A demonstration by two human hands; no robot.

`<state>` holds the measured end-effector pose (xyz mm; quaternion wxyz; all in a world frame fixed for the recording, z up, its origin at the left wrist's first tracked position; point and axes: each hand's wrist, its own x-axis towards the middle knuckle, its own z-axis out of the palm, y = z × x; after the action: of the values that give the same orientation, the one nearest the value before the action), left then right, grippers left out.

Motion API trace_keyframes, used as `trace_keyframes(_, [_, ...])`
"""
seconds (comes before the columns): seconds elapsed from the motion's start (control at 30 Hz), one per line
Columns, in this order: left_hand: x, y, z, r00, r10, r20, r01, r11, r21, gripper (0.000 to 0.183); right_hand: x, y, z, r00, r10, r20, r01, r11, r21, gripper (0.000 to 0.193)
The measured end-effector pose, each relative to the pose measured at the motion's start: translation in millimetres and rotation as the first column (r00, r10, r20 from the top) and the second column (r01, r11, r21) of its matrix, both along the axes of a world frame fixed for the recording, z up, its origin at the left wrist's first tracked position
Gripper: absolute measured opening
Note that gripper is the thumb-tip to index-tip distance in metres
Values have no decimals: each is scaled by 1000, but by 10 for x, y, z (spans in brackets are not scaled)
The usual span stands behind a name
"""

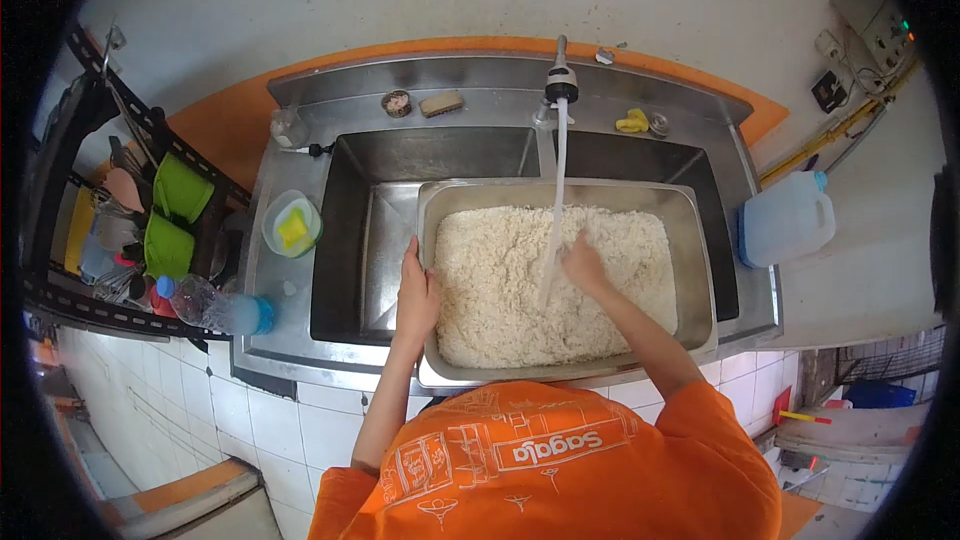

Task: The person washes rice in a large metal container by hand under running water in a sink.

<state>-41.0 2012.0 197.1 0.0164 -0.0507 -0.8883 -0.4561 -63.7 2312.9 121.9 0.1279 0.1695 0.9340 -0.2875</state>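
Observation:
A deep rectangular metal pan (690,270) spans the sink, resting over both basins. White grains that look like rice (500,310) fill much of it. My left hand (418,292) grips the pan's left wall, fingers along the outside. Inside the pan, my right hand (582,265) touches the grains right of the middle; its fingers are blurred and partly hidden among them. From the tap (562,80) at the back, a whitish stream of water (559,170) falls into the pan just left of my right hand.
Left on the steel counter are a plastic tub (278,238) with a yellow sponge (293,228) and a lying bottle (215,308). A rack with green baskets (180,188) stands farther left. Along the back lie a brush (441,103) and yellow cloth (632,121); a jug (785,220) is at right.

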Motion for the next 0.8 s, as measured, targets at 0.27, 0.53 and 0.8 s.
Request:
trace_keyframes(0.27, [11,8,-20,1000,7,1,-7,1000,8,52,568,-240,346,560,828,40,-777,508,371,54])
trace_keyframes(0.53, [-41,68,-34,999,-10,-34,10,1000,0,52,51,-196,-619,979,180,-99,-189,978,-90,62])
trace_keyframes(0.8, [5,-26,-106,999,3,-44,-2,999,37,53,55,-370,726,970,60,237,169,536,-827,49])
